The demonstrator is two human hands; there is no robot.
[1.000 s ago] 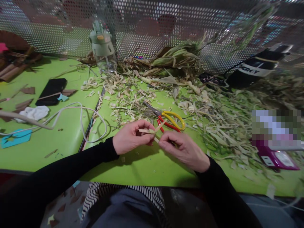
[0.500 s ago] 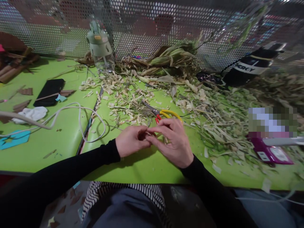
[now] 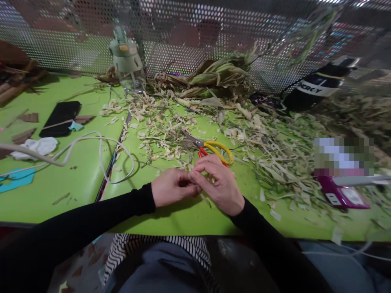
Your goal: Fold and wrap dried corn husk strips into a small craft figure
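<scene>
Near the front edge of the green table, my left hand (image 3: 174,187) and my right hand (image 3: 218,185) meet at the fingertips. Both are closed in a pinch. What they hold between them is mostly covered by the fingers. A thin pale strip (image 3: 205,200) shows just below the right fingers; I cannot tell whether it is held or lies on the table. Right behind my right hand lie scissors (image 3: 198,144) with one yellow and one red handle, blades pointing away to the left. Scraps of dry corn husk (image 3: 165,130) are strewn behind the hands.
A bundle of husks (image 3: 214,77) lies against the perforated metal screen (image 3: 183,24). A clear bottle (image 3: 126,61) stands at its left, and a black bottle (image 3: 317,87) leans at the right. Left are a black phone (image 3: 61,118), a white cable (image 3: 100,158) and tissue (image 3: 36,146); right, a purple packet (image 3: 342,191).
My right thumb and fingers have closed closer together against the left fingertips. The scissors' handles are more exposed behind the right hand. The view has shifted slightly.
</scene>
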